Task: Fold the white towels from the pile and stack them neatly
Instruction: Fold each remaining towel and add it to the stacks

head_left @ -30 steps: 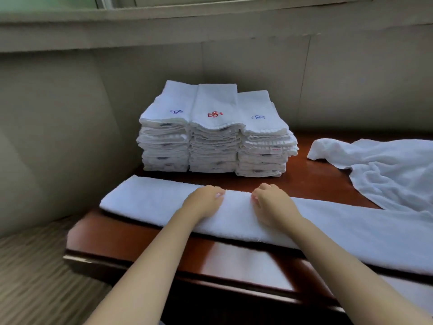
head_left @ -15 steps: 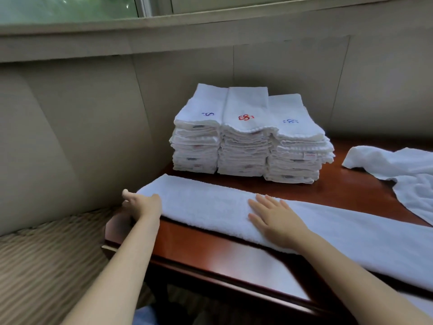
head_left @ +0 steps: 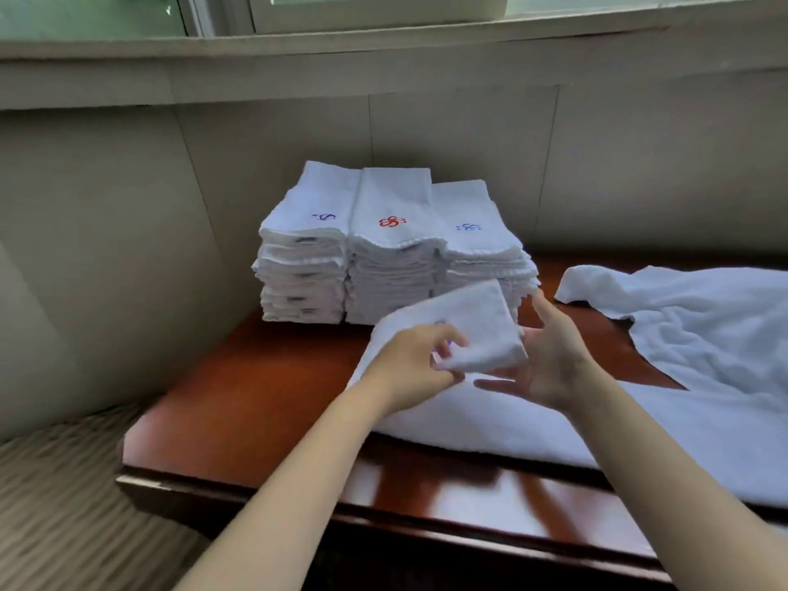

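Three stacks of folded white towels [head_left: 390, 253] are seen side by side on one wooden table [head_left: 256, 403]; the towels within each stack are too many and too blurred to be counted. Three embroidered marks are shown on the top towels: two blue [head_left: 325, 216] [head_left: 468, 227] and one red [head_left: 392, 221]. One long towel [head_left: 639, 424] is laid across the table, its end lifted. One heap of unfolded towels [head_left: 716, 317] is seen at the right; how many lie in it cannot be told. Two hands are counted, one left hand [head_left: 415, 368] and one right hand [head_left: 550, 360]. One window sill [head_left: 383, 40] is shown above.
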Action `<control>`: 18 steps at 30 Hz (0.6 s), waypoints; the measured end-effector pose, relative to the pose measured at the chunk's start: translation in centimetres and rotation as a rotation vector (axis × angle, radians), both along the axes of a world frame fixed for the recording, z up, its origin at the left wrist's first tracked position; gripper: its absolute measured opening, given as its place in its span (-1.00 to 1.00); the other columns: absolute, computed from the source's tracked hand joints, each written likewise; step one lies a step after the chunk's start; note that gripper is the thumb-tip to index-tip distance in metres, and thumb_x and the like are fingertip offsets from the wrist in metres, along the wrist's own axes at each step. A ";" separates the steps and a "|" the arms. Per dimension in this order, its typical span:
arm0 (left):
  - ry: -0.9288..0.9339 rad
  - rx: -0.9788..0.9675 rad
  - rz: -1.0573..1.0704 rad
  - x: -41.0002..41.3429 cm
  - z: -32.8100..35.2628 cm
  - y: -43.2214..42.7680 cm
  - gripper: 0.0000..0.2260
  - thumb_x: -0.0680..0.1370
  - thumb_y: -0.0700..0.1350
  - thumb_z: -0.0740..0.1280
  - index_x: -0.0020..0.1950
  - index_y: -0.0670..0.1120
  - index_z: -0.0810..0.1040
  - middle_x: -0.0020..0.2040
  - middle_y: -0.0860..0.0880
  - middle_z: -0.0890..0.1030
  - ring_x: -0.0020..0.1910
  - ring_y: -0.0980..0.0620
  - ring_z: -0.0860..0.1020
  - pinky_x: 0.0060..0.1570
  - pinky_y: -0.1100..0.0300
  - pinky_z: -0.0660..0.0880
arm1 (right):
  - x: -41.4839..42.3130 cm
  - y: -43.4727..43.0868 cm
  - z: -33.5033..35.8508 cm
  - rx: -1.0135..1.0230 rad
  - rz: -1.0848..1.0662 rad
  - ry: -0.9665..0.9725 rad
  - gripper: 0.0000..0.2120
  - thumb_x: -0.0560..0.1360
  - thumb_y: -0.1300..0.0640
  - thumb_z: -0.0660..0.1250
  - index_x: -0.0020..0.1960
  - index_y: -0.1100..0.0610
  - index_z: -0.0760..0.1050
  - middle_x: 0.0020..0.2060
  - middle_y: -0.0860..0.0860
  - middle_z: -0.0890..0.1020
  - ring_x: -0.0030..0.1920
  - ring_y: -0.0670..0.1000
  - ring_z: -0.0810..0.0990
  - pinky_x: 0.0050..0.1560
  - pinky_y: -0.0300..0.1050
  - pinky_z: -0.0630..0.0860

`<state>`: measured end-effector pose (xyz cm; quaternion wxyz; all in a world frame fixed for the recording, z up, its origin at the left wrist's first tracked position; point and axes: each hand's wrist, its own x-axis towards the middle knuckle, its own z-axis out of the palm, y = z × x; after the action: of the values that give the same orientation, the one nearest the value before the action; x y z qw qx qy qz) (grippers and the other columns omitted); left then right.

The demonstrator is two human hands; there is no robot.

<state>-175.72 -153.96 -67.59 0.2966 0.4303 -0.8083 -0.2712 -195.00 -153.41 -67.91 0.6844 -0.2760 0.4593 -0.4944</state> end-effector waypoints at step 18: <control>-0.118 0.017 0.316 -2.8 -2.3 -3.1 -0.69 0.56 -0.06 0.28 0.30 -0.06 0.49 0.19 -0.07 0.54 0.10 -0.04 0.52 0.07 0.16 0.39 | -15.4 7.3 2.4 -0.063 -0.433 0.856 -0.88 0.42 0.37 0.33 -0.16 0.18 0.58 -0.18 0.14 0.62 -0.17 0.12 0.58 -0.14 -0.11 0.50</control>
<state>-178.56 -157.05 -69.89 0.2840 0.5695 -0.7443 -0.2024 -210.40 -146.14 -65.55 0.3062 -0.3734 0.7316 -0.4813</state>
